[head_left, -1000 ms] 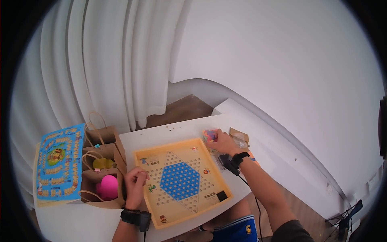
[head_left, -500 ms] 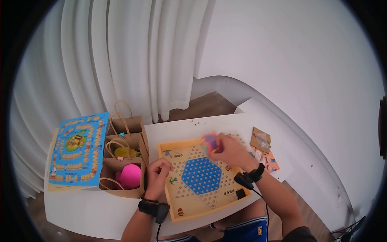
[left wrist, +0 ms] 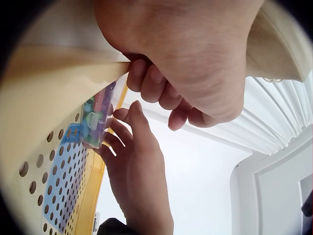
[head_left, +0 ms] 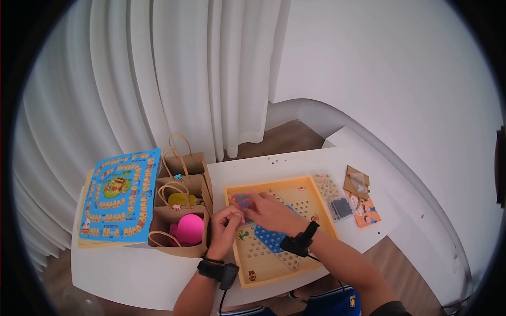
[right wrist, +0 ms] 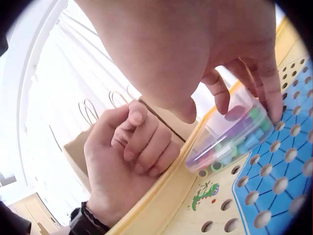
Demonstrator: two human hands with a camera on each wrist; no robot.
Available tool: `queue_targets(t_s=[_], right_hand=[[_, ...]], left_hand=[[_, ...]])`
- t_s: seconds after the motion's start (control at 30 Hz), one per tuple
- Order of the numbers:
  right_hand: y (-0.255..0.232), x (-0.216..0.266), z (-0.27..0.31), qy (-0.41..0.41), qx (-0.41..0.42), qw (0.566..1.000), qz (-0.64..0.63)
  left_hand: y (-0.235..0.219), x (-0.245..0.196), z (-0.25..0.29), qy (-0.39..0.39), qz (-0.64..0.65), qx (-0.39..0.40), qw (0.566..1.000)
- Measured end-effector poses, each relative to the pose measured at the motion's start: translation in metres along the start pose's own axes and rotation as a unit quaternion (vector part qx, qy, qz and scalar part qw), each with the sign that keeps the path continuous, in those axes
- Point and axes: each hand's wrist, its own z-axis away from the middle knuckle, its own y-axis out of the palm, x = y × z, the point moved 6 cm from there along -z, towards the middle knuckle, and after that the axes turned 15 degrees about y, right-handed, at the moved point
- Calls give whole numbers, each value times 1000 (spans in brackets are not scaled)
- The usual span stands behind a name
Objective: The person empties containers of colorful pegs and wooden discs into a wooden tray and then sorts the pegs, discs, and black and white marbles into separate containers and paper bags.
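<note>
A shallow wooden tray holds a Chinese checkers board with a blue hexagon and rows of round holes. Over its far left corner, my right hand holds a clear plastic box of small coloured pieces, green, blue, purple and pink. The fingers reach over and around the box, while the thumb stands apart from it. The box is close over the holes beside a printed green dinosaur. My left hand rests at the tray's left wall, fingers loosely curled and holding nothing.
Right of the tray lie a clear box of pale pieces, a box of dark pieces, a brown cardboard piece and an orange card. Brown paper bags stand on the left, one with a pink object, beside a blue game sheet.
My right hand has carried the box of coloured pieces from beyond the tray's right side leftward to its far left corner. The left hand stays by the left wall; the head view has shifted.
</note>
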Motion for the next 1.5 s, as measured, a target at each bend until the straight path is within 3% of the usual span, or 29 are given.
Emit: queue_targets(t_s=[0.07, 0.1, 0.23, 0.33, 0.4, 0.43, 0.5, 0.6, 0.7, 0.83, 0.93, 1.0, 1.03, 1.1, 1.13, 1.2, 1.23, 1.3, 1.4, 1.5], right_hand=[[-19, -5, 3, -10, 95, 987, -131], [-27, -15, 3, -9, 92, 988, -125], [-95, -77, 1, 56, -67, 992, -93], [-128, -147, -3, 59, -138, 988, 24], [-137, -195, 1, 191, -172, 955, 145], [-140, -201, 4, 190, -173, 955, 145], [-128, -228, 6, 301, -40, 943, 132], [-120, -229, 10, 334, -10, 937, 104], [-109, -236, -1, 304, -32, 941, 141], [-115, -235, -6, 320, -39, 938, 127], [-135, -209, -1, 320, -94, 940, 77], [-146, -172, 8, 232, -165, 959, 1], [-147, -154, 14, 235, -163, 958, 1], [-131, -106, 18, 167, -50, 983, -50], [-126, -89, 22, 169, -49, 983, -54], [-102, -61, 26, 166, 71, 983, -42], [-91, -59, 24, 165, 71, 983, -45], [-64, -63, 20, 144, 36, 987, 63], [-39, -66, 12, 119, -13, 989, 87], [-31, -59, 9, 116, 14, 993, 21]], left_hand=[[0, -3, 1, -6, 0, -3, 1000], [0, -1, 1, -13, 0, -4, 1000], [-5, 7, 4, -40, 4, 6, 999], [-5, 7, 3, -36, 13, 8, 999], [-7, 10, 4, -34, 2, 13, 999], [-6, 9, 3, -33, 2, 13, 999], [-5, 6, 2, -25, 10, 10, 1000], [-4, 5, 2, -27, 10, 9, 1000], [-5, 5, 3, -31, 5, 14, 999], [-6, 9, 4, -33, 9, -5, 999], [-3, 6, 2, -21, 30, 5, 999], [-5, 5, 3, -26, 14, 8, 1000], [-4, 5, 3, -26, -3, 14, 1000], [-5, 7, 3, -30, -5, 17, 999], [-5, 7, 3, -30, -6, 17, 999], [-4, 4, 3, -33, -9, 18, 999], [-4, 2, 3, -33, -10, 15, 999], [-4, 5, 3, -31, -6, 15, 999], [-4, 7, 2, -28, 2, 13, 1000], [-4, 6, 3, -31, 4, 13, 999]])
